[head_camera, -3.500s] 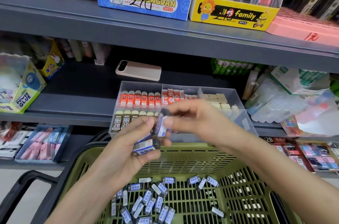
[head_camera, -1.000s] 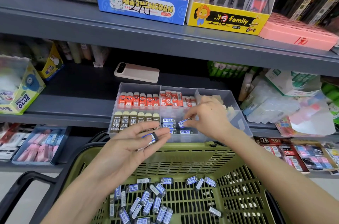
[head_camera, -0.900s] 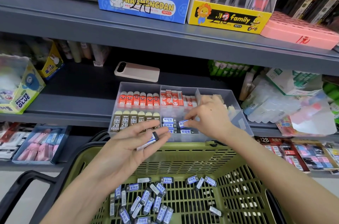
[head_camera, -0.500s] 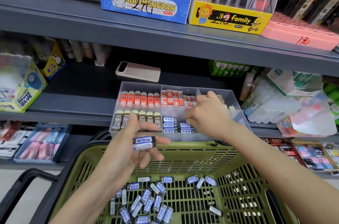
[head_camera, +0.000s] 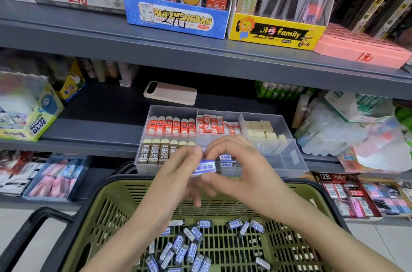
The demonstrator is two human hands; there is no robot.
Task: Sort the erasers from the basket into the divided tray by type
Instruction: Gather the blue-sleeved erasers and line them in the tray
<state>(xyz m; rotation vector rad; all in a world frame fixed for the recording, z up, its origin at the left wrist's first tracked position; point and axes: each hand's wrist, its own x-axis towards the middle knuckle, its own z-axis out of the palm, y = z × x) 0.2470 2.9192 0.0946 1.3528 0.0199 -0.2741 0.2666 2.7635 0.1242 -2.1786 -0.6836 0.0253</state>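
Note:
Both hands meet above the green basket's [head_camera: 111, 200] far rim around one blue-and-white sleeved eraser [head_camera: 205, 167]. My left hand [head_camera: 176, 182] pinches its left end and my right hand [head_camera: 240, 173] pinches its right end. Several more blue-sleeved erasers [head_camera: 189, 247] lie loose on the basket floor. Behind the hands the clear divided tray [head_camera: 289, 160] sits on the shelf. It holds orange erasers, red-and-white ones, cream blocks, brown 2B ones and a few blue ones [head_camera: 226, 160] in its front middle compartment.
A phone [head_camera: 170, 93] lies on the shelf behind the tray. A glue box [head_camera: 33, 120] stands at left, plastic-wrapped packs [head_camera: 347, 129] at right. Boxed stationery fills the upper shelf, and trays of erasers [head_camera: 55, 180] line the lower shelf. The basket's black handle [head_camera: 40, 222] hangs front left.
My right hand set a blue eraser in the tray's front middle compartment, then came back to my left hand. Both hands now pinch the eraser that the left hand held alone.

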